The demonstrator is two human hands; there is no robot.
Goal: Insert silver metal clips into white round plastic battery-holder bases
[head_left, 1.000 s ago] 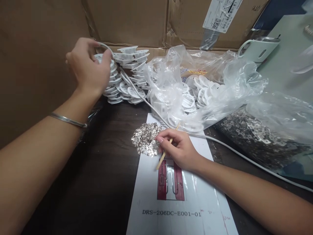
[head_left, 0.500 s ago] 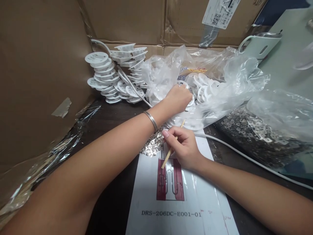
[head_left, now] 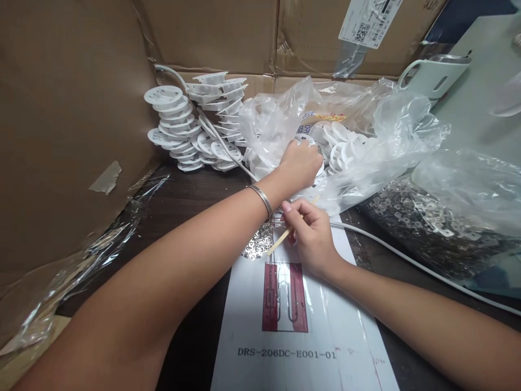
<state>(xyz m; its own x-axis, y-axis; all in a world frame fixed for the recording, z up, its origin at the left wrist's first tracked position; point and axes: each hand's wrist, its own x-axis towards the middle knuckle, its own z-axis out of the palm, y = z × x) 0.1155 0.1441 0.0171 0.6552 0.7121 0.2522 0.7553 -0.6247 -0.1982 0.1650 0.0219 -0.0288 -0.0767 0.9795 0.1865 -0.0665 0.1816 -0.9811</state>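
My left hand (head_left: 302,164), a metal bangle at its wrist, reaches to the mouth of a clear plastic bag (head_left: 354,184). Its fingers curl down among white plastic discs (head_left: 342,147); their tips and whatever they grip are hidden. Closer to me, my right hand (head_left: 311,233) pinches a thin wooden stick (head_left: 280,242), slanted with its lower tip just above the red panel on a white sheet (head_left: 248,309). Beside that tip lies a pile of small metal pieces (head_left: 259,243), partly covered by my left forearm.
Stacks of white discs (head_left: 173,122) stand at the back left, crossed by a white cable (head_left: 222,142). A bag of metal pieces (head_left: 423,228) lies at the right. Cardboard walls (head_left: 215,32) enclose the back and left. A light-coloured mug (head_left: 433,77) stands at the back right.
My right hand has moved slightly away from me, carrying the stick's tip from the red panel towards the metal pile. My left hand has shifted a little to the right among the discs.
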